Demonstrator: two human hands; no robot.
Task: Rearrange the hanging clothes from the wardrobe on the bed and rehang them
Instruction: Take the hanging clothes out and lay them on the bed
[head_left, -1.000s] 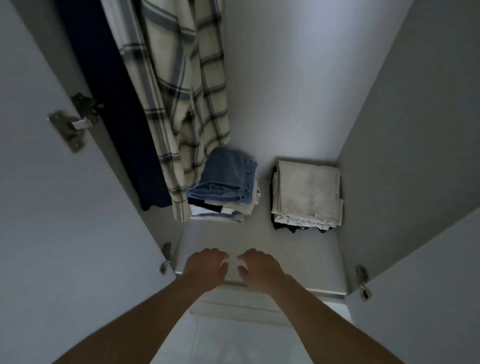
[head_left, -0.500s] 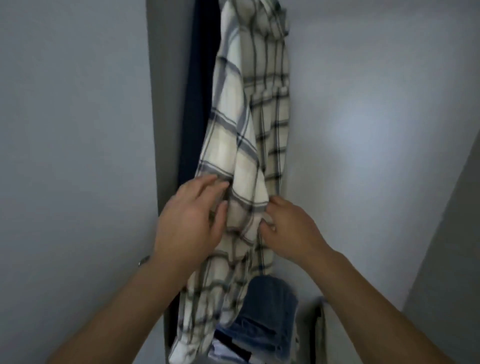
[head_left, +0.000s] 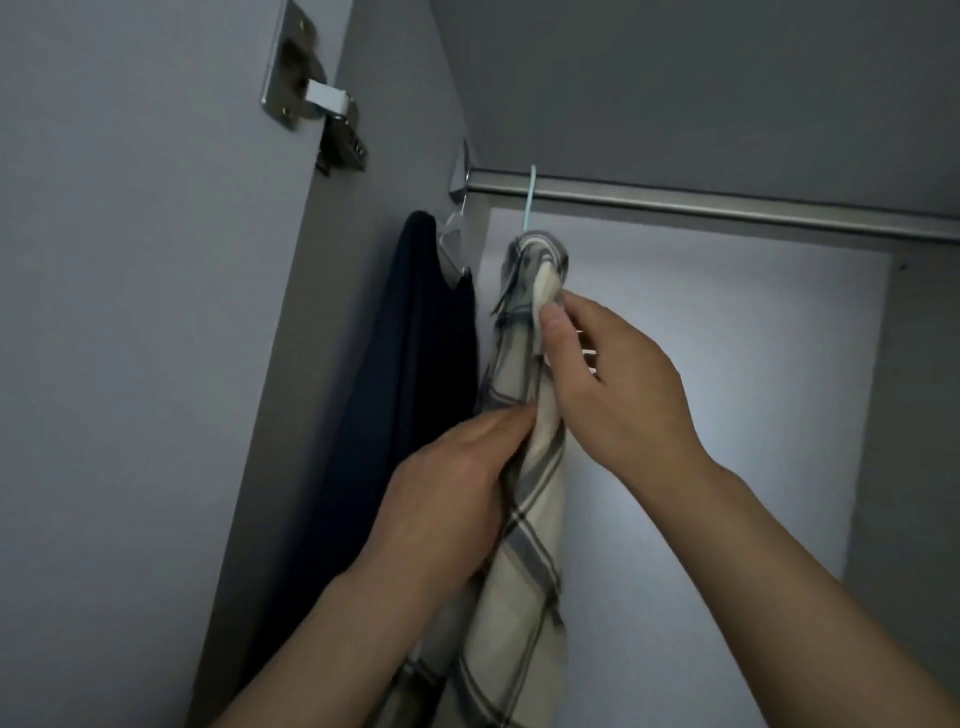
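Both of your hands have gone up the checked shirt (head_left: 524, 545) since a moment ago, and now your eyes look up at the rail (head_left: 727, 205) too.

From your head camera: your left hand (head_left: 447, 499) wraps its fingers (head_left: 498, 426) round the bunched cloth. I think that keeps the shirt from swinging. Your right hand (head_left: 618, 384) is higher, and its fingers (head_left: 558, 332) pinch the cloth near the collar, just under the pale blue hook (head_left: 530, 200). That hook sits over the rail, right above your fingers, so the shirt hangs in the wardrobe, not on the bed. You hold it up high, I think, so you can lift the hook off.

Beside your left fingers hangs a dark top (head_left: 410, 364) on its own hanger (head_left: 451, 236). It touches nothing you hold. Up by the door is a metal hinge (head_left: 317, 104).
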